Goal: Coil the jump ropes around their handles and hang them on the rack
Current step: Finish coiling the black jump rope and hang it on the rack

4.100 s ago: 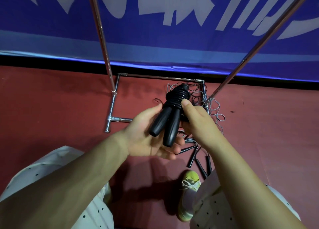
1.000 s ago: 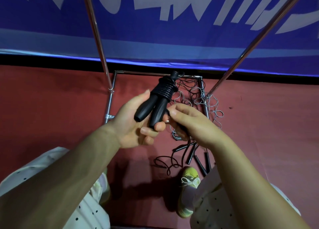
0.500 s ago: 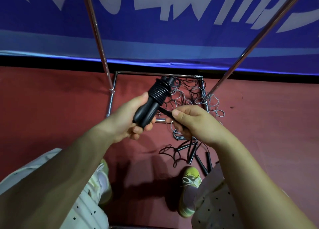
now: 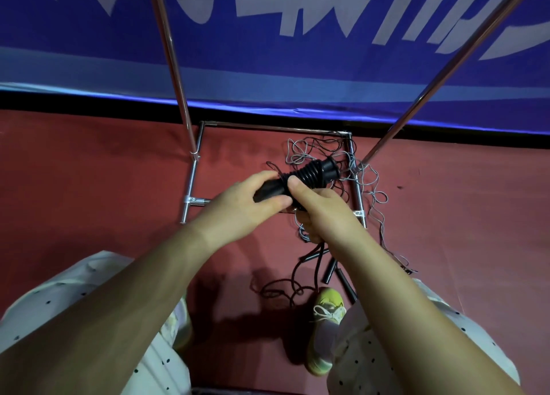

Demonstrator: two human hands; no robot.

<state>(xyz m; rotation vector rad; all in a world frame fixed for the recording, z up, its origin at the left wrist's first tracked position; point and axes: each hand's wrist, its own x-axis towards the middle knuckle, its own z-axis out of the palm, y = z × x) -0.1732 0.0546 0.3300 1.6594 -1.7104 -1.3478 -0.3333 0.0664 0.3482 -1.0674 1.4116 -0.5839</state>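
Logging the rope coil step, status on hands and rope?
Left hand and right hand both gripping coiled black rope, handles together. Not on rack yet. Loose ropes tangled on floor below; nothing blocking.

My left hand (image 4: 247, 204) covers the near ends of the black handles (image 4: 300, 179), and my right hand (image 4: 321, 213) hides where the loose cord leaves the coil. Both rack poles (image 4: 169, 52) run off the top edge, so the hanging bar is out of sight. My right forearm covers part of the spare handles (image 4: 330, 271) on the floor.
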